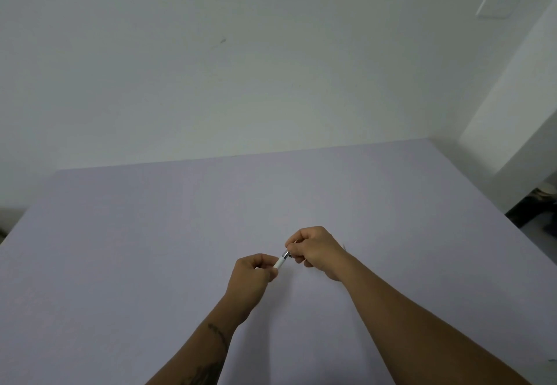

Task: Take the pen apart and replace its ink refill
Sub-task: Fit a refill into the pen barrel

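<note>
Pen [281,260] pinched mid-air over bench [150,234], left hand [251,276] closed on white barrel, right hand [315,250] closed on metal end; risk: spring or small parts dropping if pulled apart abruptly.

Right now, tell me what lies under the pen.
Under the pen, held between the left hand and the right hand, only the bare lavender table shows. The pen's ends are hidden inside both hands.
</note>
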Tool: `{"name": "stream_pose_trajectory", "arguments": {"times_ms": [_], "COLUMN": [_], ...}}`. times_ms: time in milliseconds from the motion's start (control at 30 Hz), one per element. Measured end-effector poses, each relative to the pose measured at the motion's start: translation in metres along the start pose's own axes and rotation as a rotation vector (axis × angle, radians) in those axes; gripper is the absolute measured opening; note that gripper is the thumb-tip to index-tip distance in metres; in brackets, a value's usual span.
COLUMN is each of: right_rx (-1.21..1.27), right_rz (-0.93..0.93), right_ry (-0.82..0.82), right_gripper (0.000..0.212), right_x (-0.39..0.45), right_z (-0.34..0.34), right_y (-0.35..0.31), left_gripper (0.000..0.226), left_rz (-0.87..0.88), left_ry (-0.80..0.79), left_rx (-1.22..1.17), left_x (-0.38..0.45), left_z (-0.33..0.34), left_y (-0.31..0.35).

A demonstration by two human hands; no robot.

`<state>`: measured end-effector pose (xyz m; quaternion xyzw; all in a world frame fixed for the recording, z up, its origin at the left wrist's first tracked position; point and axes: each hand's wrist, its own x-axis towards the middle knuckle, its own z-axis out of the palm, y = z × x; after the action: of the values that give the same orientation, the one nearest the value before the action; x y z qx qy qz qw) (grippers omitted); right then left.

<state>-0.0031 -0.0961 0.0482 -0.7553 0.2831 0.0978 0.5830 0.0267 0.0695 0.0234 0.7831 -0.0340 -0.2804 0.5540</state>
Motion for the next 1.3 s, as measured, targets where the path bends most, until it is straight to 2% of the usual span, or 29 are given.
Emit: {"name": "stream_pose_trajectory", "arguments": {"times_ms": [67, 167, 267, 500, 767, 933, 1100, 1200, 1300], "right_rx": [-0.029, -0.12, -0.167, 0.068, 0.086, -0.004, -0.014, 0.119, 0.139], "right_rz": [-0.023, -0.027, -0.018, 0.03, 0.028, -0.001, -0.012, 0.003, -0.001], "right_ry": [0.022, 0.065, 0.088, -0.021, 0.05, 0.134, 0.076, 0.006, -0.011], "right_gripper": [0.01, 0.029, 0.037, 0.016, 0.01, 0.021, 0.028, 0.021, 0.016], "right_x": [-0.001, -0.001, 0.0, -0.004, 0.0, 0.0, -0.002, -0.002, -0.001], "right_z": [0.002, 0.007, 0.014, 0.008, 0.014, 0.022, 0.019, 0.014, 0.011], "right_y": [0.001, 0.003, 0.008, 0.001, 0.001, 0.002, -0.001, -0.006, -0.006], "left_gripper": [0.021, 0.021, 0.02, 0.02, 0.021, 0.019, 0.02, 0.02, 0.019], "left_rz": [0.018, 0.033, 0.032, 0.002, -0.002, 0.0, -0.026, -0.044, -0.07], "left_ry": [0.001, -0.004, -0.015, 0.002, -0.024, -0.037, -0.038, -0.033, -0.039], "left_rx": [-0.006, -0.016, 0.017, 0.034, 0.036, 0.015, 0.01, -0.009, -0.046], "left_x": [-0.002, -0.004, -0.004, 0.0, 0.003, 0.004, 0.005, 0.008, 0.011], "left_z": [0.0, 0.0, -0.001, -0.009, -0.01, -0.011, -0.012, -0.012, -0.01], "left_y": [0.001, -0.001, -0.004, -0.007, -0.001, 0.003, 0.0, 0.001, 0.002]}}
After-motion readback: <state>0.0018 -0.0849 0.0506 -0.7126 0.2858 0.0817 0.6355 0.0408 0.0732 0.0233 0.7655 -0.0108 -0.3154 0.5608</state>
